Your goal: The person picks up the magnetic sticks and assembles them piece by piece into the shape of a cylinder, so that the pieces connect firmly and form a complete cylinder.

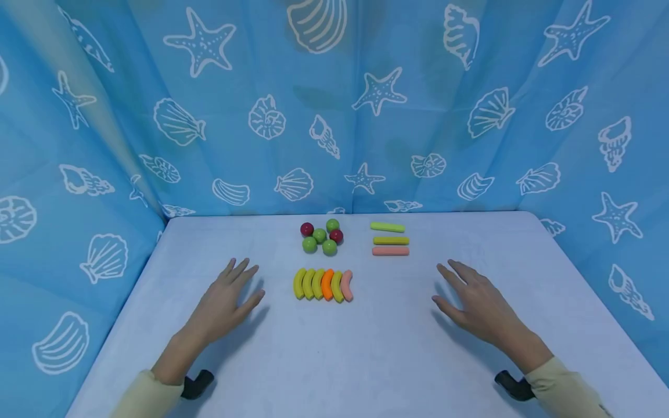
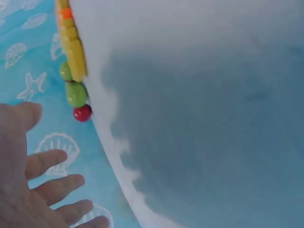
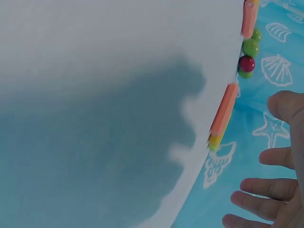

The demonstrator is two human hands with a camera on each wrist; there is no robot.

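My left hand (image 1: 222,305) hovers over the left part of the table, its fingers spread and holding nothing. Over the right part, my right hand (image 1: 478,307) is also spread and bare. Between them lies a row of small banana-shaped pieces: several yellow bananas (image 1: 299,284), an orange banana (image 1: 327,284) and a pink banana (image 1: 346,285). Behind the row sit several green balls (image 1: 330,247) and two dark red balls (image 1: 307,230), clustered together. To their right, a light green stick (image 1: 388,227), a yellow stick (image 1: 391,240) and a pink stick (image 1: 391,251) lie roughly parallel.
A white cloth covers the table (image 1: 334,360). Blue curtains (image 1: 334,139) with white shells and starfish surround it at the back and sides. A black wrist mount (image 1: 197,384) sticks out beside the left wrist, and another black mount (image 1: 514,386) beside the right.
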